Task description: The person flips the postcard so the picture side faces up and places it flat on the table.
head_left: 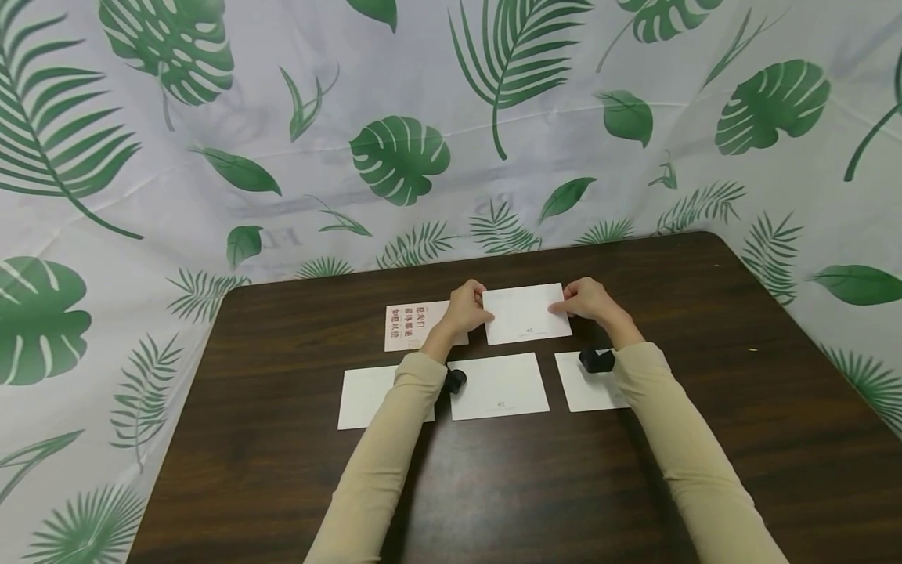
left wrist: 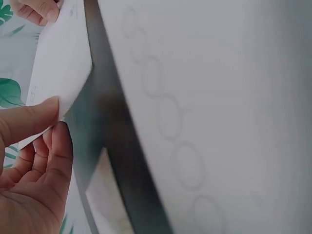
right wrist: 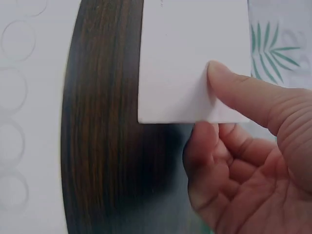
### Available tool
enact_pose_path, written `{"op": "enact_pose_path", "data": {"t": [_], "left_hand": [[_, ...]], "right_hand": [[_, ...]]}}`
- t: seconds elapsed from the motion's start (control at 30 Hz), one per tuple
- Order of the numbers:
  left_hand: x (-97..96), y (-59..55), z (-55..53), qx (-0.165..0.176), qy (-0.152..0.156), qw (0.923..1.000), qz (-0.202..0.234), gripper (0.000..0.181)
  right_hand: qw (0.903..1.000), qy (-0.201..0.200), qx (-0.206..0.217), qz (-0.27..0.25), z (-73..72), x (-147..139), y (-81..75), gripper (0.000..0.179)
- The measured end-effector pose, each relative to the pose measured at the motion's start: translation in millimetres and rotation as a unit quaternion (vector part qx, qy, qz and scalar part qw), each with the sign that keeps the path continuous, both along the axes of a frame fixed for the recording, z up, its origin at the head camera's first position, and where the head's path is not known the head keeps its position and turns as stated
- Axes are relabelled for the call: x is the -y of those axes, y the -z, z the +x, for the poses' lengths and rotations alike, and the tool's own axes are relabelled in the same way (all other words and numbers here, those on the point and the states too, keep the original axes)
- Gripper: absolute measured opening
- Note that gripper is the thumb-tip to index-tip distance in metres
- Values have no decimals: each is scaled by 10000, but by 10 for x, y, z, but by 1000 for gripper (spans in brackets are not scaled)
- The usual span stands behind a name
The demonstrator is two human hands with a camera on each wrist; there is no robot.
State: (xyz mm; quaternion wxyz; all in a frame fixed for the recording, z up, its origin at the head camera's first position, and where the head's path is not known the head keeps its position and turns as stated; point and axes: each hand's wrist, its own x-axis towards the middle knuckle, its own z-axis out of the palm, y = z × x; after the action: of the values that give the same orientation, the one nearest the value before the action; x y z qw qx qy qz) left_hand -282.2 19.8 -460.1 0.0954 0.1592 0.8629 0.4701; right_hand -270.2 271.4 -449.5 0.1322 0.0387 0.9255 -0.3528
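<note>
Both hands hold one white card (head_left: 524, 315) by its short ends, over the far part of the table. My left hand (head_left: 465, 309) pinches the left end, thumb on top and fingers beneath. At the right end my right hand (head_left: 586, 301) grips the same way, and the right wrist view shows its thumb (right wrist: 234, 90) lying on the card's face. A small grey mark is printed near the card's lower edge. Partly behind the left hand lies a card with red characters (head_left: 406, 326).
Nearer the body, three more white cards form a row: a left card (head_left: 362, 395), a middle card (head_left: 499, 388) and a right card (head_left: 588, 392), the outer two partly covered by the arms. Behind the dark wooden table (head_left: 507, 501) hangs a leaf-patterned cloth (head_left: 310, 180).
</note>
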Motion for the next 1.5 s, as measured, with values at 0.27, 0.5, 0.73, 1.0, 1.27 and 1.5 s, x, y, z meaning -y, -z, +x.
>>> {"op": "enact_pose_path", "data": {"t": [0.27,0.5,0.73,1.0,1.27,1.5], "left_hand": [[37,-45,19,-490,-15,9984,284,15],[64,-82,44,-1072,369,9925,449,16],[101,-129,76,-507,241,9948,847,12],[172,-120,76,619,113,9882,1395,19],[208,-100,92,842,214,9865,1387,21],[235,-64,85,1005,316,9865,1251,20]], "right_hand": [[9927,-231,-526,-1065,97,-169,-1,17],[9708,104,-1117,-2120,191,-226,-27,18],[9569,191,-1266,-2607,253,-264,-13,7],[9597,28,-1179,-2553,283,-282,26,21],[9706,-145,-862,-2245,301,-345,70,24],[9694,-281,-733,-2326,316,-376,103,26]]}}
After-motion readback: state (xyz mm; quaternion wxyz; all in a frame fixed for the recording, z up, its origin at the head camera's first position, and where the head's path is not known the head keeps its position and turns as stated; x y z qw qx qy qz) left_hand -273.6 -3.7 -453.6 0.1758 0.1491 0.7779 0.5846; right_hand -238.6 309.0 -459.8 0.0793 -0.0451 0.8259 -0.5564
